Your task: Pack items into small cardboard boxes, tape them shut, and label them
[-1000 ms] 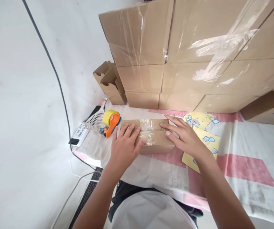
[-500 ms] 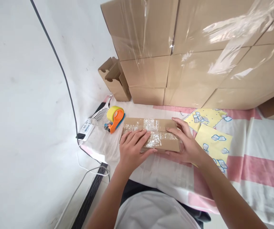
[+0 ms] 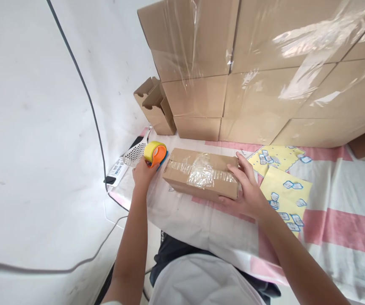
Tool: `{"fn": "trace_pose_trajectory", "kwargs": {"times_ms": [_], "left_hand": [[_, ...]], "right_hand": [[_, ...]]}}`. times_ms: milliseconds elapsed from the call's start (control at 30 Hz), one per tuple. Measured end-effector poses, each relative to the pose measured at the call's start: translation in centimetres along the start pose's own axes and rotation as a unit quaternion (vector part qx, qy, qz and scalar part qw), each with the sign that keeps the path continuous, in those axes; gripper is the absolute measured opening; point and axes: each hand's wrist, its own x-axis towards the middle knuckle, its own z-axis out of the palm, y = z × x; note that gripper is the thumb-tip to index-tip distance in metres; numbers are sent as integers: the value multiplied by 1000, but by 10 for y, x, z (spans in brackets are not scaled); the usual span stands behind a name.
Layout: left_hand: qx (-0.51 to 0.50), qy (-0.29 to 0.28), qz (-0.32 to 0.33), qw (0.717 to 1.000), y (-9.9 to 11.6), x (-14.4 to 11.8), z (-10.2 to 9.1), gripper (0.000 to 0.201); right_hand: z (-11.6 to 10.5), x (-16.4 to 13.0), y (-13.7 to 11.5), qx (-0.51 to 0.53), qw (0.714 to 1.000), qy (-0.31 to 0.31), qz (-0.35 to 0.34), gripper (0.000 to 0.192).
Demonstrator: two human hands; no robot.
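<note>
A small brown cardboard box [image 3: 201, 173] with clear tape over its top lies on the cloth-covered table [image 3: 328, 212] in front of me. My right hand [image 3: 247, 190] grips its right end, thumb below and fingers on top, and the box sits slightly tilted. My left hand [image 3: 142, 171] has reached to the left and closes around the handle of the orange tape dispenser [image 3: 155, 153], which carries a yellow-cored roll.
A wall of taped cardboard boxes [image 3: 265, 72] stands at the back. An open small carton [image 3: 153, 103] leans at its left. Two yellow printed sheets [image 3: 284, 186] lie right of the box. A white slotted scoop [image 3: 135, 153] and a labelled flat item [image 3: 117, 169] lie by the white wall.
My left hand left the box top and went left to the tape dispenser. My right hand shifted to grip the box's right end, and the box turned slightly.
</note>
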Motion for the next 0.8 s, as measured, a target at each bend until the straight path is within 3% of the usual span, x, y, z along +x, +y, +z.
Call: {"fn": "trace_pose_trajectory", "kwargs": {"times_ms": [100,300,400,467,533,633,700,800], "left_hand": [[-13,15,7,1000,-2,-5,0,45],[-65,64,7,996,-9,-34,-10,54],[-143,134,-6,981,-14,-61,-14,57],[-195,185,-21,963,-16,-85,-16,60],[-229,220,-28,948,-18,-110,-18,59],[-228,235,-14,945,-19,-147,-19,54],[-197,247,19,949,-21,-167,-20,46],[-161,265,98,946,-26,-186,-20,42]], "right_hand": [[-1,-1,3,19,999,30,-18,117],[-10,2,-9,-41,974,177,-138,110],[-4,-2,-46,-71,942,228,-237,77],[12,-4,-79,-14,946,170,-275,48],[41,0,-110,131,962,70,-229,38],[99,24,-139,322,946,-39,-30,39],[137,48,-144,446,885,-65,118,42],[177,83,-141,608,746,-149,226,54]]}}
